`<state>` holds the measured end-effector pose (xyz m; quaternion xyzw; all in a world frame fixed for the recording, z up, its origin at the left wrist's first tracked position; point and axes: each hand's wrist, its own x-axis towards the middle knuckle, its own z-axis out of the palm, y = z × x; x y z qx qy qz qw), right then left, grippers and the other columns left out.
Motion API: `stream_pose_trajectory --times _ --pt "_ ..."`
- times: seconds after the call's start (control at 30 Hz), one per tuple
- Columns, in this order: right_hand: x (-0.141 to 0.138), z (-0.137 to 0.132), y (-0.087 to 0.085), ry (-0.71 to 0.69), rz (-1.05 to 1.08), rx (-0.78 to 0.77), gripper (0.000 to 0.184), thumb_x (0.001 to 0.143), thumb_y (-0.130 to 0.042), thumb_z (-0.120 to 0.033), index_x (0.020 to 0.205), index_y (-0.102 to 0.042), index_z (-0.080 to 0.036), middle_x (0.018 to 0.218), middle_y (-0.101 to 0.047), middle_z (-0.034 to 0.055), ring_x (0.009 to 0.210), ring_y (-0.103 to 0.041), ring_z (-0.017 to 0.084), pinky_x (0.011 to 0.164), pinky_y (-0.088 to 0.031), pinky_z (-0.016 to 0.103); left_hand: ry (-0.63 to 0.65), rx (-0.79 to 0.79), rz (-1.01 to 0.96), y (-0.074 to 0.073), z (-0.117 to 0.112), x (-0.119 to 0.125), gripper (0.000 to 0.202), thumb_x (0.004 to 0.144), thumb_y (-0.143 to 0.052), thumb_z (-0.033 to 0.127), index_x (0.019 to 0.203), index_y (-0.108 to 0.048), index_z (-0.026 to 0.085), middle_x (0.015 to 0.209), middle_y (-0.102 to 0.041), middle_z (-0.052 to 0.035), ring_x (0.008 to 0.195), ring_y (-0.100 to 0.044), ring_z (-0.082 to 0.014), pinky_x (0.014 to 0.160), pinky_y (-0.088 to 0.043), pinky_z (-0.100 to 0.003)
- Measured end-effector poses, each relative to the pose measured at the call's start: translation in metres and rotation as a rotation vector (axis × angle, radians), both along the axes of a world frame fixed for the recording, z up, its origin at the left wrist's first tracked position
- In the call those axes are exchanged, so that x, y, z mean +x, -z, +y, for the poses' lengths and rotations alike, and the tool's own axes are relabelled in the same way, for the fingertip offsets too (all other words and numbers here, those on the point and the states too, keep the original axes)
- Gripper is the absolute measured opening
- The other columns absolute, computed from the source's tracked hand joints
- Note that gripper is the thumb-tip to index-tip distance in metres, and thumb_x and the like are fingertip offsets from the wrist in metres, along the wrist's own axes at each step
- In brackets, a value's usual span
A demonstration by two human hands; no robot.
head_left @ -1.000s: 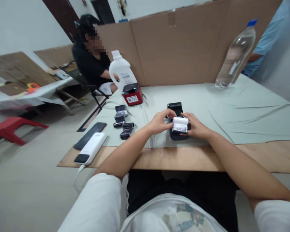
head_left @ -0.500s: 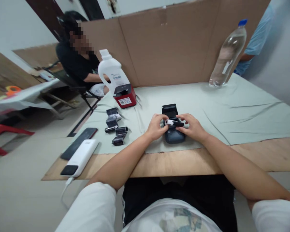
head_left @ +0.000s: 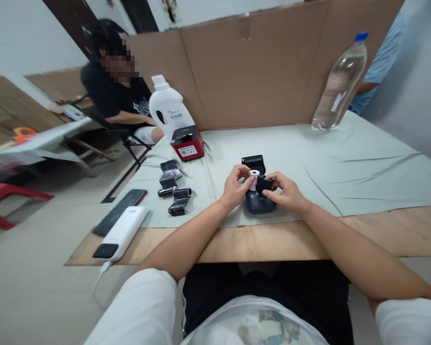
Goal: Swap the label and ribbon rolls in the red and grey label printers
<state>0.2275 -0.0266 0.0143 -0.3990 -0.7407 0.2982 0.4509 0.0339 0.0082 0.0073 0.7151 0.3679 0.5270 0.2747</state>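
"Roll of white paper (head_left: pixel 255 179) is being handled just right of the frame's center. Who is gripping what?"

"The left hand (head_left: pixel 237 187) is pinching the roll, its round end facing up, while the right hand (head_left: pixel 284 192) is grasping black wrapping (head_left: pixel 264 185) beside it."

"And underneath?"

"A dark device (head_left: pixel 260 204) is sitting on the worktop (head_left: pixel 373 177), its lid (head_left: pixel 253 162) standing open behind the fingers. Whether the roll is touching it, I cannot tell."

"What is filling the left side?"

"Crumpled black pieces (head_left: pixel 178 207) are lying near a phone (head_left: pixel 119 212) and a white power bank (head_left: pixel 125 231). Farther up, a red box (head_left: pixel 188 147) is standing before a white jug (head_left: pixel 172 108); a clear bottle (head_left: pixel 339 88) is occupying the upper right."
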Motion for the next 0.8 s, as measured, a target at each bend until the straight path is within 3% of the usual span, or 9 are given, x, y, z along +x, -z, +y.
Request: stream_pose_trajectory --times 0.1,0.17,0.27,0.37,0.47,0.6,0.7,0.8 --pt "0.0 -0.002 -0.002 -0.006 0.017 -0.001 0.053 0.075 -0.068 -0.034 0.123 -0.048 -0.021 0.07 -0.061 -0.0027 0.065 -0.056 0.016 0.061 -0.043 0.029 0.002 0.011 0.085 -0.005 -0.001 0.003 0.023 0.087 -0.059 0.04 0.098 -0.058 0.02 0.097 -0.065 -0.0047 0.086 -0.061 -0.0146 0.085 -0.05 -0.03" --pt "0.001 -0.001 -0.002 0.025 0.015 0.017 0.055 0.076 -0.067 -0.034 0.126 -0.048 -0.021 0.069 -0.06 -0.0032 0.061 -0.053 0.014 0.059 -0.041 0.028 0.014 0.014 0.102 -0.007 -0.001 0.004 0.022 0.087 -0.059 0.038 0.1 -0.062 0.02 0.1 -0.068 -0.0056 0.087 -0.062 -0.0149 0.086 -0.05 -0.031" --pt "0.003 0.0 -0.002 0.024 -0.01 0.026 0.036 0.079 -0.063 -0.034 0.112 -0.059 -0.023 0.082 -0.066 0.0006 0.06 -0.051 0.012 0.056 -0.04 0.027 -0.002 0.001 0.072 -0.007 0.0 0.007 0.024 0.085 -0.064 0.035 0.103 -0.064 0.02 0.097 -0.07 -0.0047 0.085 -0.064 -0.0145 0.085 -0.051 -0.031" --pt "0.002 -0.001 -0.002 -0.014 -0.037 0.006 0.024 0.08 -0.061 -0.034 0.099 -0.067 -0.021 0.086 -0.069 0.0025 0.057 -0.05 0.011 0.054 -0.04 0.026 -0.054 -0.019 0.047 -0.006 0.004 0.008 0.023 0.079 -0.07 0.034 0.096 -0.065 0.019 0.087 -0.069 -0.0021 0.08 -0.064 -0.0139 0.08 -0.051 -0.03" --pt "0.001 -0.002 -0.002 -0.038 -0.055 -0.028 0.024 0.079 -0.064 -0.036 0.093 -0.07 -0.019 0.08 -0.07 0.0027 0.056 -0.053 0.011 0.055 -0.043 0.026 -0.037 -0.045 0.135 -0.005 0.006 0.007 0.012 0.079 -0.07 0.03 0.084 -0.067 0.019 0.083 -0.071 -0.0015 0.079 -0.064 -0.0145 0.079 -0.051 -0.031" --pt "0.005 0.001 -0.002 -0.037 -0.044 -0.086 0.029 0.082 -0.063 -0.045 0.088 -0.07 -0.018 0.068 -0.066 0.0015 0.057 -0.057 0.013 0.054 -0.044 0.026 0.014 -0.028 0.315 -0.005 0.008 0.004 0.008 0.083 -0.065 0.024 0.084 -0.072 0.022 0.088 -0.074 -0.002 0.087 -0.066 -0.017 0.085 -0.05 -0.034" --pt "0.01 0.004 -0.003 -0.026 -0.044 -0.102 0.037 0.088 -0.054 -0.051 0.081 -0.069 -0.017 0.059 -0.061 -0.0001 0.055 -0.057 0.013 0.054 -0.044 0.026 0.028 -0.009 0.335 -0.005 0.009 0.002 0.012 0.086 -0.062 0.025 0.087 -0.074 0.023 0.091 -0.075 -0.0024 0.09 -0.066 -0.018 0.088 -0.05 -0.036" --pt "0.013 0.005 -0.004 -0.033 -0.144 -0.062 0.032 0.085 -0.058 -0.048 0.082 -0.07 -0.018 0.061 -0.062 -0.0005 0.054 -0.055 0.013 0.052 -0.041 0.025 0.048 -0.064 0.302 -0.002 0.01 0.001 0.014 0.086 -0.061 0.026 0.089 -0.075 0.023 0.093 -0.076 -0.0026 0.091 -0.067 -0.0181 0.087 -0.052 -0.035"
